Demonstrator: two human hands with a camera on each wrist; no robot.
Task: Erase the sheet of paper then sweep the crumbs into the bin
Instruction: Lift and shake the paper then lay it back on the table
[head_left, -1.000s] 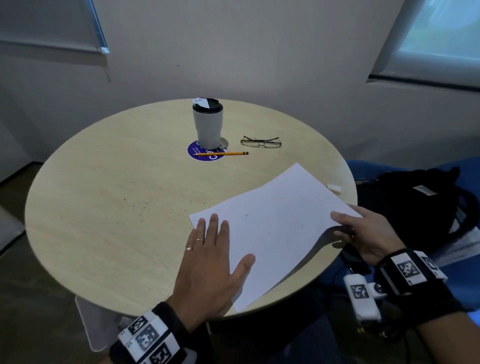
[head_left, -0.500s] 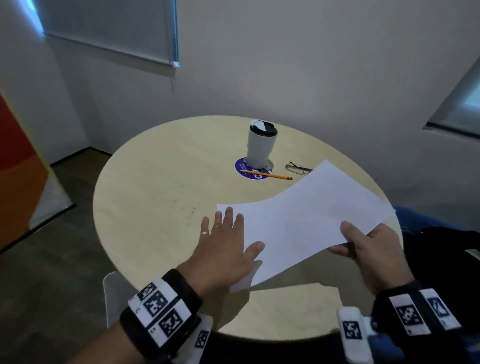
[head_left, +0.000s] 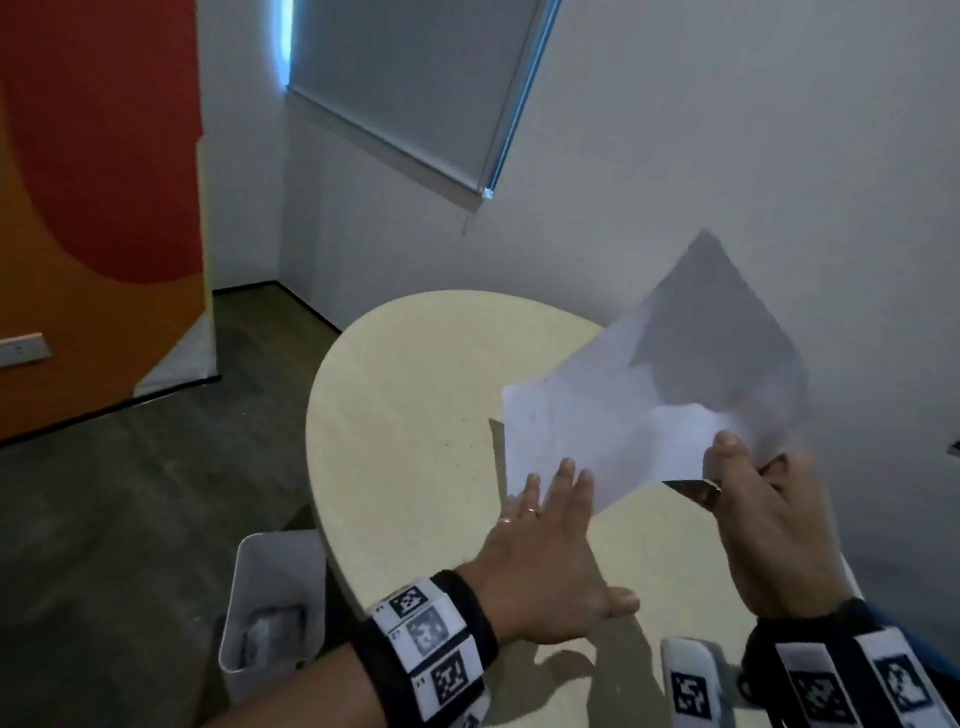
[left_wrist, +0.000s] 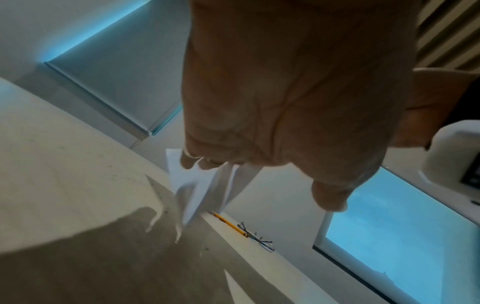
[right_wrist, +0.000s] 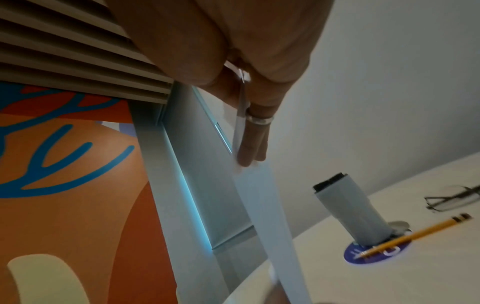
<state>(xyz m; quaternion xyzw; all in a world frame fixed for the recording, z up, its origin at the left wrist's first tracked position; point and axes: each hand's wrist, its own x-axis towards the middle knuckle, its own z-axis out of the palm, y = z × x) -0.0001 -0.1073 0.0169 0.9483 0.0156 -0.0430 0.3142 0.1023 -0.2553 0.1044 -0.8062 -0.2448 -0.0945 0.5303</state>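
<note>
The white sheet of paper (head_left: 623, 415) is lifted off the round pale wooden table (head_left: 415, 389) and tilts up toward the wall. My right hand (head_left: 737, 467) pinches its near right edge, thumb on top and fingers underneath, as the right wrist view shows on the sheet (right_wrist: 262, 201). My left hand (head_left: 571, 530) is spread with straight fingers over the table at the sheet's near left corner; whether it touches is unclear. A few dark crumbs (head_left: 470, 444) dot the tabletop. A white bin (head_left: 270, 597) stands on the floor below the table's left edge.
On the far side of the table are a grey cup (right_wrist: 350, 211) on a blue coaster (right_wrist: 376, 253), a yellow pencil (right_wrist: 413, 236) and glasses (right_wrist: 451, 199). An orange wall panel (head_left: 104, 208) and dark floor lie to the left.
My right hand has raised the sheet off the table and tipped it upward. The head view has swung left, bringing the bin into sight. My left hand stays flat and spread.
</note>
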